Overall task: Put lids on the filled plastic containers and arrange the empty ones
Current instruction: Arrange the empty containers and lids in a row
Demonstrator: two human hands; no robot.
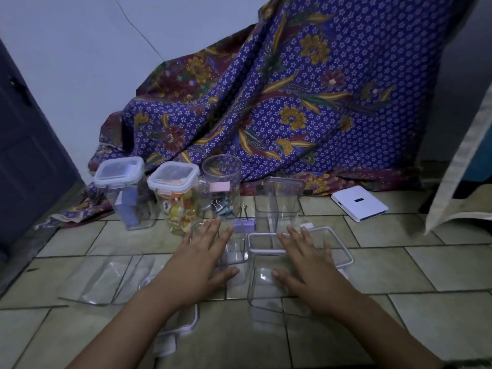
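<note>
My left hand [202, 259] hovers flat and open over a small clear container [235, 251] on the tiled floor. My right hand [306, 265] is spread open above a large empty clear container [269, 296], with a white-rimmed lid [343, 249] lying behind it. Along the back stand two lidded containers: one with purple items [125, 193], one with orange and yellow pieces [178, 201]. A round unlidded jar [222, 187] holds binder clips. An empty square container [278, 203] stands to its right. Another lid [183, 323] lies under my left forearm.
A purple patterned cloth [279, 102] drapes against the wall behind the containers. A white flat box [359, 203] lies at the right. Clear plastic sheets [103, 278] lie at the left on the floor. A purple binder clip [243, 225] sits between the containers. A dark door [24, 155] is at far left.
</note>
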